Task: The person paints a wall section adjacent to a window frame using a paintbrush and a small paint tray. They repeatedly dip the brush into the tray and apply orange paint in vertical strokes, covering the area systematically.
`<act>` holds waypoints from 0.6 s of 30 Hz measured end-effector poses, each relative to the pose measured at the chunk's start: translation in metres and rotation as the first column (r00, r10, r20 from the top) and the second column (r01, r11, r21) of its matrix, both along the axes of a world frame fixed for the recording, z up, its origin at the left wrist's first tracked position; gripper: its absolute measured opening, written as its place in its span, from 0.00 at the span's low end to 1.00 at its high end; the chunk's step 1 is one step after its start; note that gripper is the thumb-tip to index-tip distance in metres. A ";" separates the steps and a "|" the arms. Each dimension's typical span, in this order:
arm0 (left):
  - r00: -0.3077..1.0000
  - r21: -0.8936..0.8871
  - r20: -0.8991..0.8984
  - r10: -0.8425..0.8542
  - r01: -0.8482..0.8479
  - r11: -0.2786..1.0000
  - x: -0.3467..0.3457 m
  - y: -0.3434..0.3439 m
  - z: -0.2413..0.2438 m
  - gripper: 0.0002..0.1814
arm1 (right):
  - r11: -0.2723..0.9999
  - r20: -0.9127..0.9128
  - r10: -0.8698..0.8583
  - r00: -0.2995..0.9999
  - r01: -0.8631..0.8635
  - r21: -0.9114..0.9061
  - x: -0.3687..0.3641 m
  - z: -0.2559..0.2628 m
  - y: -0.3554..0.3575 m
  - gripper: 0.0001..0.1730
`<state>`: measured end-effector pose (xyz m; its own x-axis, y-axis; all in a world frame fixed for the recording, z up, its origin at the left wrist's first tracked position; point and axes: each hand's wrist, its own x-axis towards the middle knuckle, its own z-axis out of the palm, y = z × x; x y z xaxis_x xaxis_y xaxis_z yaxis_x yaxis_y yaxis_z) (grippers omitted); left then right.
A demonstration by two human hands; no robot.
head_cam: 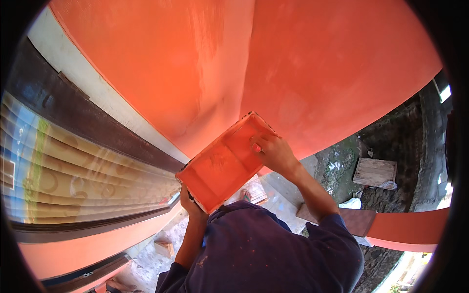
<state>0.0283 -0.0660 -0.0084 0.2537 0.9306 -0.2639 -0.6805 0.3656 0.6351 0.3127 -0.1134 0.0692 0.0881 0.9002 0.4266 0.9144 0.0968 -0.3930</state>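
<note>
A rectangular paint tray (220,159), coated inside with orange-red paint, is tilted in front of my chest. My left hand (191,205) grips its near left corner from the side, the fingers hidden underneath. Over the tray's far right part is my right hand (273,152), its fingers curled around a small paint-covered tool (257,147). Only a red end of that tool shows, so its kind is unclear. Beyond the tray, two orange walls meet in a corner; the left wall (157,62) has uneven, streaky paint, and the right wall (311,66) looks smoother.
A curtained window (95,175) with a dark frame (88,110) is close on the left. Below lies a paint-spotted floor (157,252) with a wooden block (164,248). A low orange wall (406,227) and a wooden box (375,171) are at right. Another person's foot (122,286) shows bottom left.
</note>
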 end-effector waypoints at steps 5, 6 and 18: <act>0.998 0.083 -0.061 -0.025 0.030 0.996 -0.005 0.001 -0.015 0.24 | 0.998 -0.314 -0.039 0.949 0.019 -0.066 -0.021 0.011 -0.012 0.07; 0.995 0.104 -0.094 -0.015 0.025 0.994 -0.005 0.001 -0.017 0.23 | 0.995 -0.397 -0.069 0.915 0.034 -0.095 -0.020 0.014 -0.013 0.07; 1.000 0.100 0.013 -0.027 0.025 0.995 0.002 -0.003 0.000 0.25 | 0.973 -0.999 0.051 -0.020 0.226 0.045 0.011 -0.002 -0.041 0.07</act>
